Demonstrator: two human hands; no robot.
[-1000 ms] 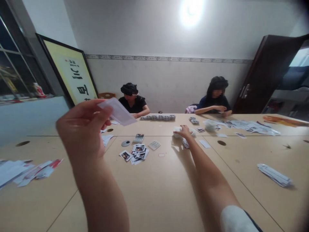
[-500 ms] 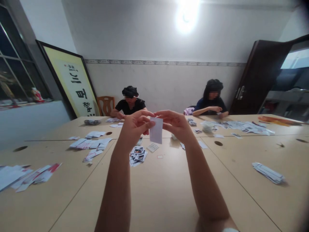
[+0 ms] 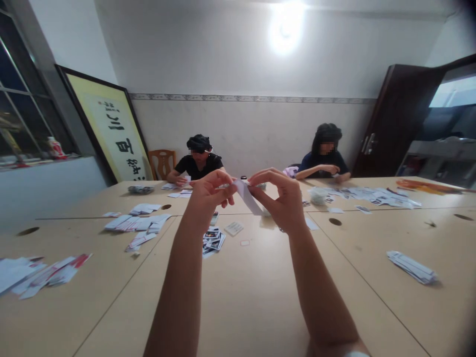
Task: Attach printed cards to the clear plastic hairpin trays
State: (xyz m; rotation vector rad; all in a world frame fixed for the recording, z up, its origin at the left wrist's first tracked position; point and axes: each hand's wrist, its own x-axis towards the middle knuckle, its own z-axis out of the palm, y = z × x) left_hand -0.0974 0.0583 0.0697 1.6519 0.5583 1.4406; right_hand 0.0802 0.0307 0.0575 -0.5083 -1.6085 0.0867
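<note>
A small white slip of paper is held up over the table, tilted and bent near its top. My left hand pinches its upper left edge between thumb and fingers. At the upper right edge, the thumb and fingertips of my right hand close on the same slip. Below my left hand lies a pile of small printed photo cards. Beside it is a flat pale stack of cards, and a tiny red-edged slip sits just nearer to me.
White and red paper strips are spread at the left, with more strips nearer. A folded paper bundle lies right. Scattered cards cover the far right. Two people sit across the table, which has round holes.
The paper slip has turned from hanging flat and facing me to tilted and bent. My right hand has shifted slightly right and rotated, its thumb now at the slip's top.
</note>
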